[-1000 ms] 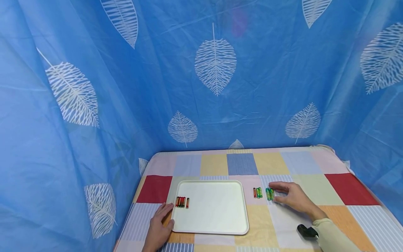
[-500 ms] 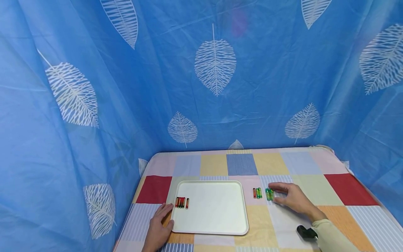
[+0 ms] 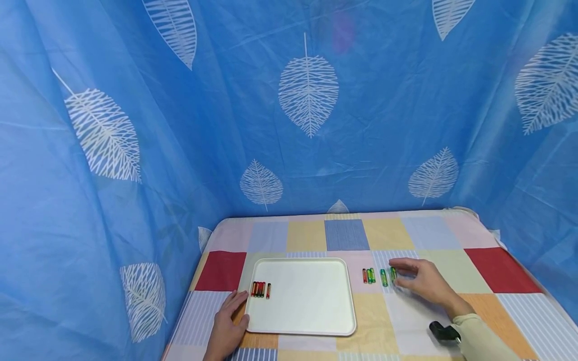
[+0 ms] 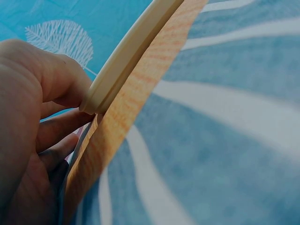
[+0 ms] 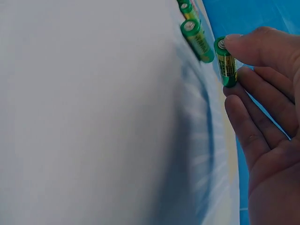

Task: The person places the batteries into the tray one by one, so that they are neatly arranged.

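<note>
The right hand [image 3: 422,282] pinched a green-and-gold cylindrical metal battery [image 5: 227,65] just right of another green cylindrical battery [image 3: 384,278]; the left hand [image 3: 228,325], fingers extended, touched an off-white rectangular tray [image 3: 307,306]. Slack fingertip pressure risked the pinched battery rolling away.

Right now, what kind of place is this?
It looks like a little curtained-off work corner, indoors I think. A blue curtain with white leaves hangs around a patchwork-covered table, and on that are a tray and some batteries.
</note>
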The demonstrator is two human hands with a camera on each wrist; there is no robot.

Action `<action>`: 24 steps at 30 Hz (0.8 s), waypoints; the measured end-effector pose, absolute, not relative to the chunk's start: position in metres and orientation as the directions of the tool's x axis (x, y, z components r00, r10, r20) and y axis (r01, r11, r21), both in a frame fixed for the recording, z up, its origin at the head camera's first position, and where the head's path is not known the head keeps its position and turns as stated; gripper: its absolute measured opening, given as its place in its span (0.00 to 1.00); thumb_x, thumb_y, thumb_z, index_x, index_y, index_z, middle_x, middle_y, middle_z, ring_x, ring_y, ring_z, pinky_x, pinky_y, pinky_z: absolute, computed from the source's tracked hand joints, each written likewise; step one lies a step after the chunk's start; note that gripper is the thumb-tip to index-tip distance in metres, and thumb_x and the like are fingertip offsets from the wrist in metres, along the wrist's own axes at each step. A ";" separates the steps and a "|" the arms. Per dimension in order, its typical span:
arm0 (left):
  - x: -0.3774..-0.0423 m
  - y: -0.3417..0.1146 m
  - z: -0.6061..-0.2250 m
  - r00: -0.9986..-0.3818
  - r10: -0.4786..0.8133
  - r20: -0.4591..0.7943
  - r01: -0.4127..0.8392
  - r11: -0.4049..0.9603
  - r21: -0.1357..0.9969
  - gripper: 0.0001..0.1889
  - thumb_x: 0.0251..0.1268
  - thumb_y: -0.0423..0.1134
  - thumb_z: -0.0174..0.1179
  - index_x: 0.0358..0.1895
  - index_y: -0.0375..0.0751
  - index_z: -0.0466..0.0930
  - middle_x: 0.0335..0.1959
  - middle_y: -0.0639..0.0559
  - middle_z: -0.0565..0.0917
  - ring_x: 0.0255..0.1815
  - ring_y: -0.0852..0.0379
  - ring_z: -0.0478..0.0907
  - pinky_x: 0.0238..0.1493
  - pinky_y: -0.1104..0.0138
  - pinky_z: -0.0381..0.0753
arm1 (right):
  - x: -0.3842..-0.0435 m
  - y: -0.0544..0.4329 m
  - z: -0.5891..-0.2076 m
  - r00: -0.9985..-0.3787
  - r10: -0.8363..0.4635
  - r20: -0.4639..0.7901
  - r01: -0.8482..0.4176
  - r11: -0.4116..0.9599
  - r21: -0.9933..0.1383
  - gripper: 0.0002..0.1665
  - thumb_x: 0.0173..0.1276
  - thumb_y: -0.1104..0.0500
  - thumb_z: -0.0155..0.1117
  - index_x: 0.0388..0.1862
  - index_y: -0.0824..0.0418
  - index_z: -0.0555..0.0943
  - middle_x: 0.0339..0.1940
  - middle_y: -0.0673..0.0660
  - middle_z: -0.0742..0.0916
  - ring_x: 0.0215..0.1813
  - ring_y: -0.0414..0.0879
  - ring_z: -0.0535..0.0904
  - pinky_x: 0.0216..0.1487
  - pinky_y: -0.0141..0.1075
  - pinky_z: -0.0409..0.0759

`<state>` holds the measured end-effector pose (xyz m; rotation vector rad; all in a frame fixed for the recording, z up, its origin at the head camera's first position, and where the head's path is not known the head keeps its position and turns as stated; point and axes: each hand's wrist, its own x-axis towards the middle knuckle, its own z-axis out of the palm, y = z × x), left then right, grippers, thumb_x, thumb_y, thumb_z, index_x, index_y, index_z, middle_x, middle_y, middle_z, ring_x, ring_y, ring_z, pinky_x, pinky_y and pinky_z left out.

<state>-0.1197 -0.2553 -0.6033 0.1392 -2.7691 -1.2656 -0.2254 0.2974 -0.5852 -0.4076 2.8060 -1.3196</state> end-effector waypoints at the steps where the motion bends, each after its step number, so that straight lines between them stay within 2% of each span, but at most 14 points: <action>1: -0.120 -0.256 -0.603 -0.992 -0.122 0.045 -0.046 0.651 0.757 0.30 0.66 0.29 0.70 0.73 0.39 0.82 0.76 0.39 0.81 0.85 0.31 0.64 0.83 0.33 0.61 | -0.226 0.297 -0.584 -0.964 -0.245 0.106 -0.238 0.607 -0.758 0.31 0.66 0.58 0.83 0.67 0.61 0.87 0.66 0.60 0.90 0.64 0.56 0.90 0.60 0.28 0.87; 9: -0.121 -0.256 -0.602 -0.992 -0.115 0.043 -0.042 0.647 0.762 0.30 0.66 0.29 0.70 0.73 0.39 0.82 0.76 0.39 0.81 0.85 0.30 0.63 0.82 0.32 0.61 | -0.227 0.277 -0.569 -0.942 -0.300 0.152 -0.307 0.582 -0.753 0.30 0.67 0.59 0.82 0.67 0.62 0.87 0.63 0.59 0.92 0.61 0.57 0.91 0.61 0.48 0.91; 16: -0.122 -0.255 -0.604 -0.991 -0.125 0.049 -0.045 0.653 0.756 0.30 0.66 0.30 0.70 0.74 0.39 0.82 0.76 0.40 0.81 0.86 0.31 0.63 0.83 0.33 0.61 | -0.231 0.253 -0.564 -0.902 -0.385 0.197 -0.387 0.517 -0.764 0.29 0.69 0.60 0.80 0.67 0.63 0.86 0.63 0.58 0.92 0.61 0.61 0.91 0.60 0.53 0.91; 24: -0.122 -0.256 -0.602 -0.992 -0.120 0.048 -0.042 0.650 0.759 0.31 0.66 0.30 0.71 0.74 0.39 0.82 0.76 0.39 0.81 0.86 0.30 0.63 0.82 0.32 0.61 | -0.239 0.218 -0.559 -0.859 -0.456 0.232 -0.455 0.472 -0.756 0.28 0.68 0.61 0.81 0.66 0.64 0.87 0.62 0.58 0.92 0.60 0.56 0.91 0.62 0.53 0.90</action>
